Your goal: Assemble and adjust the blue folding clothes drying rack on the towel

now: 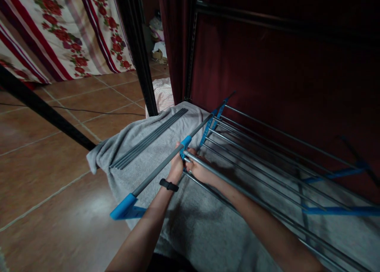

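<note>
A drying rack of metal rods [252, 156] and blue plastic brackets lies on a grey blanket [190, 228]. Along its near left side runs a grey tube [157, 170], with a blue end cap [124, 206] at the lower end. My left hand [177, 163], a black band on its wrist, is closed around the blue connector [186, 141] midway on that tube. Right beside it, my right hand [195, 168] has its fingers curled at the rod ends under the connector, seemingly pinching a metal rod. The fingertips of both hands are partly hidden.
Several loose grey tubes [148, 139] lie side by side on the blanket to the left. Black metal posts [139, 54] frame the bed-like platform. A dark red curtain [267, 74] hangs behind, a floral cloth [71, 31] at the far left. A cable [89, 111] crosses the tiled floor.
</note>
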`<action>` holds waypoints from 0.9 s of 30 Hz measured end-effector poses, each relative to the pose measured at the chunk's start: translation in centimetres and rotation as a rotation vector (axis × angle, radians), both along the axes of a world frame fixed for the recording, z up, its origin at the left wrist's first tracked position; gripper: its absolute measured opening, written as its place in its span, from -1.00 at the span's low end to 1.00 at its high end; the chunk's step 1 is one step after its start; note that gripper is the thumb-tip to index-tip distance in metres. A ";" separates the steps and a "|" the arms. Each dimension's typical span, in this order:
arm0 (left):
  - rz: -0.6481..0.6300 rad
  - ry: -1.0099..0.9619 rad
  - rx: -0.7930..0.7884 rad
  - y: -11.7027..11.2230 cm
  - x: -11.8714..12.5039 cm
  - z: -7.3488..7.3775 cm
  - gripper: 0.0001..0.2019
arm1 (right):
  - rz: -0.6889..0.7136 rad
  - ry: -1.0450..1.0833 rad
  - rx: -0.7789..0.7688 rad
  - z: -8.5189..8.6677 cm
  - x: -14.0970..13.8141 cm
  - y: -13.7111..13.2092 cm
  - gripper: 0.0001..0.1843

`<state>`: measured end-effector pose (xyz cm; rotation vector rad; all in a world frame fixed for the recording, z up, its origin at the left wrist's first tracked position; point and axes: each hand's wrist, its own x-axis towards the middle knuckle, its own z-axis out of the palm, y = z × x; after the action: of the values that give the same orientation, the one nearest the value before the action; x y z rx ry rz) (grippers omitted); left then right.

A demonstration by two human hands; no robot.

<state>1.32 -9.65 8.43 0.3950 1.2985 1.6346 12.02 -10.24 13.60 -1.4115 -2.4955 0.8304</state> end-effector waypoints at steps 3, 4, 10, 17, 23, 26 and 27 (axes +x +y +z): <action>-0.016 0.048 0.014 -0.1 0.0 -0.5 -0.61 | 0.008 -0.061 0.079 0.4 0.4 -0.5 -0.56; -0.021 0.060 0.015 -0.1 -0.1 -0.7 -0.59 | -0.001 -0.091 0.114 0.4 0.5 -0.7 -0.53; -0.155 0.109 0.139 0.1 -0.5 -1.3 -0.49 | -0.076 -0.297 0.178 0.3 2.2 -2.5 -0.52; -0.028 0.074 0.157 -0.4 -1.3 -3.5 -0.52 | -0.087 -0.324 0.598 -2.3 7.4 -6.6 -0.51; -0.099 0.075 0.145 -0.6 -1.0 -6.0 -0.35 | 0.107 -0.199 0.705 -7.2 8.1 -11.5 -0.50; -0.140 0.099 0.145 -0.4 -0.8 -6.6 -0.32 | -0.068 -0.300 0.605 -8.3 7.8 -10.9 -0.50; -0.135 0.098 0.149 -0.3 -0.9 -6.7 -0.32 | -0.125 -0.347 0.553 -8.5 7.8 -10.3 -0.51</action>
<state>0.46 -9.93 1.71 0.6469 1.1980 1.6193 19.79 -20.55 5.14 -1.5665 -2.5399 -0.1468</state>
